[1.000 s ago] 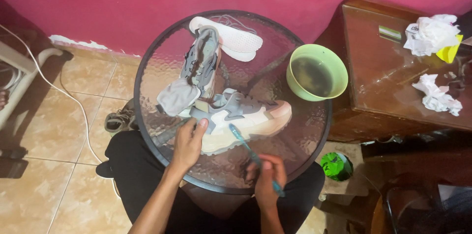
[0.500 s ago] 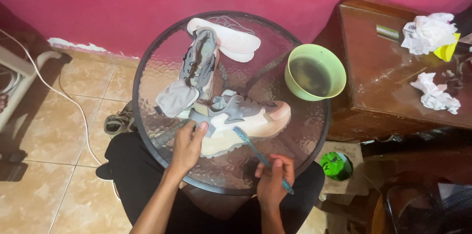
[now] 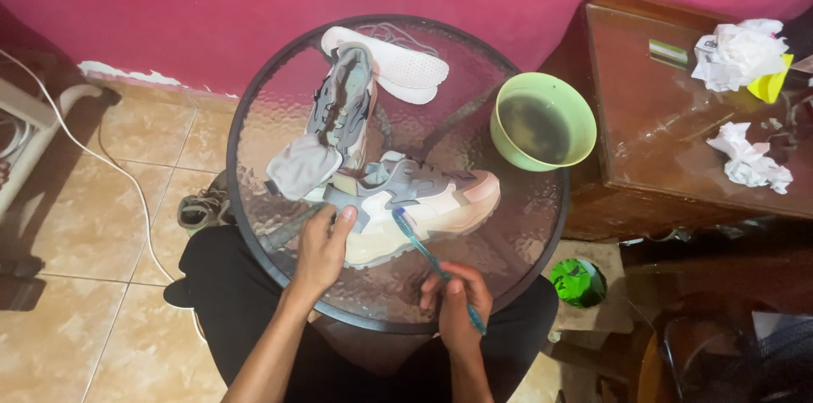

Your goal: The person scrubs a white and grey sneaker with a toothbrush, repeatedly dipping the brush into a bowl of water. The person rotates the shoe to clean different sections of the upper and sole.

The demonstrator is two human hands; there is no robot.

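The left hand (image 3: 322,246) rests on the heel end of a pale sneaker (image 3: 423,204) that lies on its side near the front of a round glass table (image 3: 262,128), its fingers curled loosely over the grey collar and pressing it down, with the thumb side toward the sole. The right hand (image 3: 457,301) sits just beside the table's near edge, fingers closed tight around the handle of a blue toothbrush (image 3: 428,255), whose head points up and to the left and touches the sneaker's cream side close to the left hand. A 2nd sneaker (image 3: 343,107), grey and pale, lies further back on the glass with a grey cloth (image 3: 301,168) at its near end, touching the first sneaker's heel. 2 white insoles (image 3: 398,64) lie stacked at the far rim behind it. A green bowl (image 3: 576,111) holding murky water stands at the right edge of the table, well apart from both hands. To the right stands a brown wooden cabinet (image 3: 669,149) with crumpled white paper (image 3: 737,52) on top
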